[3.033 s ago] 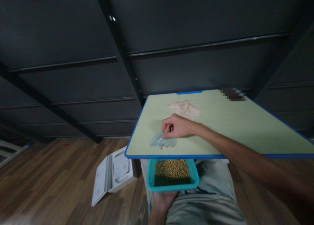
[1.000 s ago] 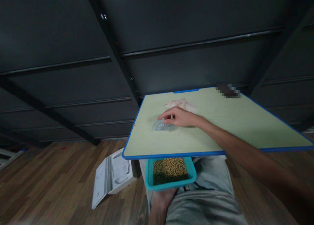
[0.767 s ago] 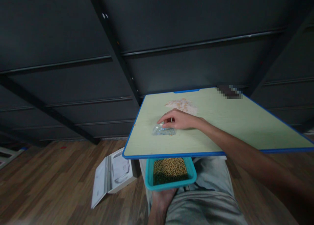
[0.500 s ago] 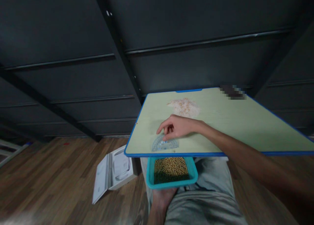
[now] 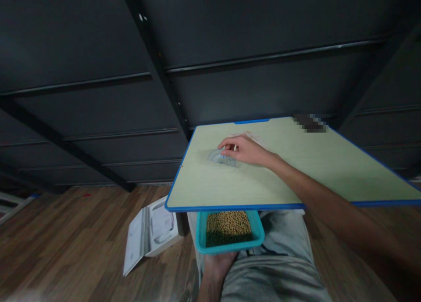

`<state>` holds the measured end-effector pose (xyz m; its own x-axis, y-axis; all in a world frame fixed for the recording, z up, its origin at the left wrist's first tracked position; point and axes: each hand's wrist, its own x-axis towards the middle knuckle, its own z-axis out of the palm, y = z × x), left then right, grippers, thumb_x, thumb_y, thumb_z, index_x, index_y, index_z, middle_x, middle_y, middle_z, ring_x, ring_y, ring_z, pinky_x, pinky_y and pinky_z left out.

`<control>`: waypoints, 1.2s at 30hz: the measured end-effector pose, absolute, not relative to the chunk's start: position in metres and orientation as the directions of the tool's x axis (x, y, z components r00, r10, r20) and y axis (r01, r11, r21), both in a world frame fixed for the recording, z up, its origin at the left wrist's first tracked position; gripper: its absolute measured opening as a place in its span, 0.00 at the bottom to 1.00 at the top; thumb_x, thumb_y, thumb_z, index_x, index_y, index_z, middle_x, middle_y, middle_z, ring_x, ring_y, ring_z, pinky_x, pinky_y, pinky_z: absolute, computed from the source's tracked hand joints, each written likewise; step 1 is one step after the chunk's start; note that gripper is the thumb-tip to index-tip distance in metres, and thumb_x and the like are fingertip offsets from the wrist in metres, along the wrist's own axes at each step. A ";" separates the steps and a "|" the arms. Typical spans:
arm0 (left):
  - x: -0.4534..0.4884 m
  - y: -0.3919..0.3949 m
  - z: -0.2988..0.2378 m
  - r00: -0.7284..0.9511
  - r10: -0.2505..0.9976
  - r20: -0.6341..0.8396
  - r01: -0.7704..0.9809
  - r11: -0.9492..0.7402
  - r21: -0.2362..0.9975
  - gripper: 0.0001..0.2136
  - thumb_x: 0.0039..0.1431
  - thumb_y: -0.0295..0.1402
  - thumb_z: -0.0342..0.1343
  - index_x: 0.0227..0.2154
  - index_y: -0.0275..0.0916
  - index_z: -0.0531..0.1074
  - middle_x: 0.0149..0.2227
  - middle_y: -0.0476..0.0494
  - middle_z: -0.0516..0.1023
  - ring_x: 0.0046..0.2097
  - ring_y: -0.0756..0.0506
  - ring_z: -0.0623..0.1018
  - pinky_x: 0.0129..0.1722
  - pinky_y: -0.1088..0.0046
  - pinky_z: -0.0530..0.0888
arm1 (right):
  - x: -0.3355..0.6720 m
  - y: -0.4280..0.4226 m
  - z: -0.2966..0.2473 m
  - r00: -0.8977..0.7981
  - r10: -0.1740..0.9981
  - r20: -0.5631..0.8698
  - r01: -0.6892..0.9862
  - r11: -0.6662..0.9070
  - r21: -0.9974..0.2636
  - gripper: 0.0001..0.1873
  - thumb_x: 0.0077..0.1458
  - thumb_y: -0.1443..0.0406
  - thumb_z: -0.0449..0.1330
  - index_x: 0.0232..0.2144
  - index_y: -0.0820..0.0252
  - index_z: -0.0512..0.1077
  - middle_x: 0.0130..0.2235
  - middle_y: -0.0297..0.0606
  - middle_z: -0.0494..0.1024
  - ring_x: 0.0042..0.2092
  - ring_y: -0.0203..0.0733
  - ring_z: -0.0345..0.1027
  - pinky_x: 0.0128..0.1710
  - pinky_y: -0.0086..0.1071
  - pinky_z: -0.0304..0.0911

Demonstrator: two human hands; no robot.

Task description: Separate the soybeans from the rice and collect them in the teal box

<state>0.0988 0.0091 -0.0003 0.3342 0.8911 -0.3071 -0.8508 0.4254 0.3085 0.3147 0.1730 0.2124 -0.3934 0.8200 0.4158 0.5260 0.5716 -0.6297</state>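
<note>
A clear half-round protractor (image 5: 217, 158) hangs over the left part of the pale green tabletop (image 5: 329, 170), pinched by my right hand (image 5: 241, 149) between thumb and fingers. Just behind that hand lies a thin heap of white and orange grains (image 5: 251, 135), partly covered by it. Below the table's front edge, my left hand (image 5: 219, 261) supports a teal plastic tray (image 5: 226, 249) from underneath, its fingers hidden by the tray. Round tan beans (image 5: 228, 225) fill the bottom of the tray.
An opened white box (image 5: 161, 231) stands on the wooden floor (image 5: 82, 231) left of my legs. At the table's back right is a dark, pixel-blurred object (image 5: 309, 123). A dark panelled wall (image 5: 230, 91) rises behind the table, which has a blue rim.
My right hand has taken the protractor off the tabletop near the front edge and moved it back towards the grain heap. The left hand and tray stay put.
</note>
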 end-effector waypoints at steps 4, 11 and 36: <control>0.089 0.009 -0.028 0.338 0.894 -0.293 -0.847 0.425 0.319 0.17 0.68 0.37 0.51 0.52 0.47 0.81 0.57 0.38 0.83 0.58 0.30 0.80 0.62 0.35 0.70 | 0.327 0.181 0.209 -0.328 0.837 0.439 0.616 0.541 -0.572 0.09 0.61 0.68 0.64 0.43 0.61 0.82 0.34 0.37 0.82 0.34 0.38 0.73 0.37 0.32 0.61; 0.079 0.010 -0.056 0.400 0.881 -0.252 -0.857 0.457 0.239 0.16 0.69 0.42 0.49 0.51 0.55 0.81 0.54 0.43 0.85 0.56 0.34 0.82 0.66 0.35 0.65 | 0.325 0.184 0.199 -0.359 0.839 0.409 0.643 0.540 -0.543 0.08 0.61 0.68 0.63 0.42 0.59 0.81 0.33 0.36 0.80 0.34 0.38 0.71 0.37 0.32 0.59; 0.093 0.010 -0.013 0.345 0.867 -0.359 -0.853 0.450 0.266 0.15 0.67 0.40 0.53 0.49 0.45 0.82 0.55 0.39 0.84 0.58 0.31 0.80 0.64 0.36 0.69 | 0.312 0.170 0.205 -0.505 0.811 0.295 0.492 0.552 -0.674 0.09 0.61 0.69 0.62 0.43 0.62 0.80 0.34 0.38 0.81 0.35 0.38 0.71 0.37 0.31 0.62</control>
<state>0.0932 0.0098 -0.0133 0.3453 0.8670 -0.3594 -0.8527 0.4498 0.2658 0.3119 0.1696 0.2048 -0.5055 0.8109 0.2949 0.4919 0.5516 -0.6736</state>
